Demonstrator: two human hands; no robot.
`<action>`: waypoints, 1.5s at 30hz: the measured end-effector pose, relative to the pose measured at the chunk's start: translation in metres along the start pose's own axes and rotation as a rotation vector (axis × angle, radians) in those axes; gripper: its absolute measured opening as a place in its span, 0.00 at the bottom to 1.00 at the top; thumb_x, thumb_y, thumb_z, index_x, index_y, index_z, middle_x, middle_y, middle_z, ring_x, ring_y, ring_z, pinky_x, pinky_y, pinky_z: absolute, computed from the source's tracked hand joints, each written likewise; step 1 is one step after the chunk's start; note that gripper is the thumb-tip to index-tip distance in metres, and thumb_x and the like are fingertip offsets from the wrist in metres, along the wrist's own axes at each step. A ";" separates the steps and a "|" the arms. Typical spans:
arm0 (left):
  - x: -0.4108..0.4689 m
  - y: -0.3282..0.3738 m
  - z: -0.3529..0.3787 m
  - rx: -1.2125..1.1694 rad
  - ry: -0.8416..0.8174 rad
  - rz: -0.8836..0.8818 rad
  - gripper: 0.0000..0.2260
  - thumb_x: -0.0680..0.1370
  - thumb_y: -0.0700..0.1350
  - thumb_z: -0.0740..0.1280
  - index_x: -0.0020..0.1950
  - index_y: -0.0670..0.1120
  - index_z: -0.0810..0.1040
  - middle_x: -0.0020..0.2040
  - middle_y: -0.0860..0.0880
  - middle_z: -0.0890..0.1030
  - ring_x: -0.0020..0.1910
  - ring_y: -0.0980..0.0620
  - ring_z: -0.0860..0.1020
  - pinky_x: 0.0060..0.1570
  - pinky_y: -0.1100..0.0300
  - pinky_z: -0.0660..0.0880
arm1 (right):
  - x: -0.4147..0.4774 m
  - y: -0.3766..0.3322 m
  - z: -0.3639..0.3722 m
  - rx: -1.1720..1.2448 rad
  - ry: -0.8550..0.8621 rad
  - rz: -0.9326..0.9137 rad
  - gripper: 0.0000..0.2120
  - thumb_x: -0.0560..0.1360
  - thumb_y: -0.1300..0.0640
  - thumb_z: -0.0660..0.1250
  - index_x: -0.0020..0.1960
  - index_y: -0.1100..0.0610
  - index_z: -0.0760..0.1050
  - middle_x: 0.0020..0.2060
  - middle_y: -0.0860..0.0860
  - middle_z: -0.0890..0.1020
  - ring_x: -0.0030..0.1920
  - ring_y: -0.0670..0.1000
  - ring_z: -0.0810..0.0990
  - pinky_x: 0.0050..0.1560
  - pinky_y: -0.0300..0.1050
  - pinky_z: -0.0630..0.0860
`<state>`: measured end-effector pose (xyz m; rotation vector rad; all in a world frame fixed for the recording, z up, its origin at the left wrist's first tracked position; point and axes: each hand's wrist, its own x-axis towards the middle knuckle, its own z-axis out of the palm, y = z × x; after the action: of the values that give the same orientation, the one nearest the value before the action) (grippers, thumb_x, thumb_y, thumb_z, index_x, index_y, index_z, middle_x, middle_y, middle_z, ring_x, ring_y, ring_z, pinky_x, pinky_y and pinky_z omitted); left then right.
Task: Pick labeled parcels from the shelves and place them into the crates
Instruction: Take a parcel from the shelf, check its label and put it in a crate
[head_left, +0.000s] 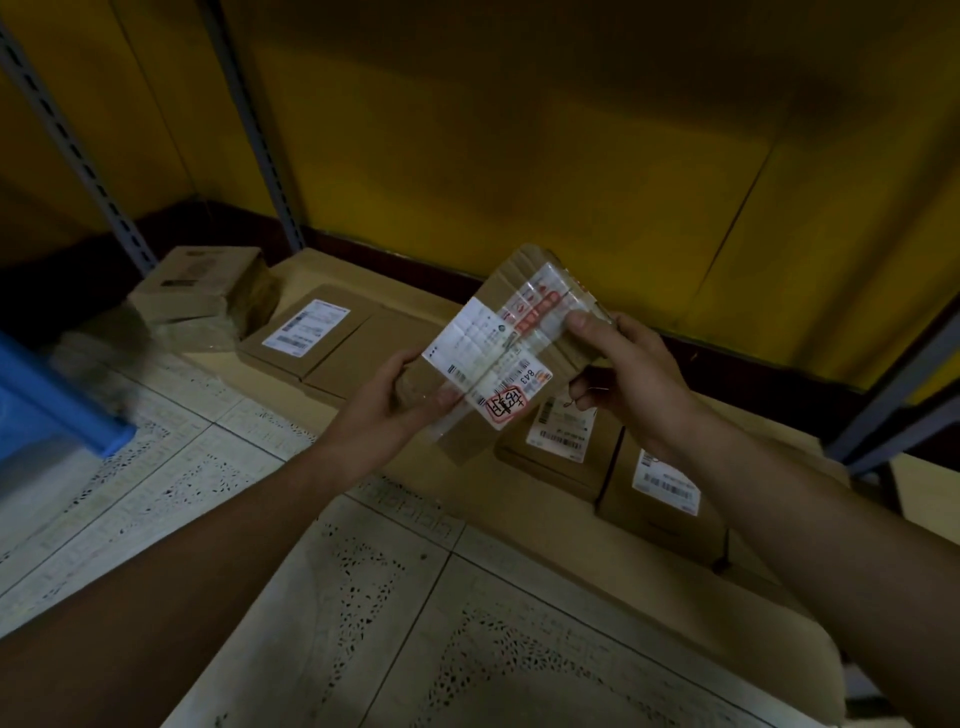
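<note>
Yellow wall (519, 130), left hand (387, 402) and right hand (626, 366) grip taped parcel (524, 291), label (480, 348) blurry, blue crate (47, 400) cropped

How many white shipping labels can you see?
4: one on the held parcel, one on the left box, one on the middle box, one on the right box. Others may be hidden.

My left arm (208, 545) and my right arm (810, 519) are both bare from the edge of my view down to the wrists. My left hand (384, 402) and my right hand (626, 371) are bare too. The nails I can see are short and plain.
</note>
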<state>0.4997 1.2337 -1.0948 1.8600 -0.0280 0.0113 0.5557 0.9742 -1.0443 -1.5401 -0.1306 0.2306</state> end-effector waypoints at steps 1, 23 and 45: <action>0.000 0.002 0.001 -0.026 0.003 -0.010 0.27 0.74 0.59 0.74 0.71 0.59 0.72 0.61 0.58 0.82 0.58 0.59 0.81 0.55 0.58 0.80 | 0.000 0.000 -0.001 0.008 -0.003 -0.002 0.28 0.71 0.42 0.74 0.60 0.60 0.73 0.42 0.54 0.85 0.34 0.53 0.79 0.34 0.46 0.77; -0.135 -0.043 -0.130 -0.193 0.681 -0.295 0.28 0.70 0.54 0.75 0.64 0.46 0.70 0.53 0.46 0.85 0.50 0.45 0.85 0.47 0.47 0.83 | 0.005 0.068 0.199 -0.011 -0.178 0.006 0.21 0.70 0.37 0.73 0.56 0.48 0.83 0.52 0.49 0.86 0.57 0.56 0.83 0.54 0.57 0.81; -0.341 0.286 -0.446 -0.041 0.884 0.094 0.29 0.70 0.55 0.75 0.62 0.40 0.71 0.54 0.46 0.84 0.52 0.53 0.85 0.46 0.62 0.81 | -0.096 -0.284 0.495 -0.051 -0.441 -0.572 0.14 0.78 0.46 0.61 0.58 0.54 0.69 0.49 0.48 0.84 0.47 0.48 0.85 0.42 0.43 0.82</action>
<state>0.1546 1.5848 -0.7013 1.6715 0.4903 0.8817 0.3686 1.4300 -0.7409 -1.4192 -0.9156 0.1060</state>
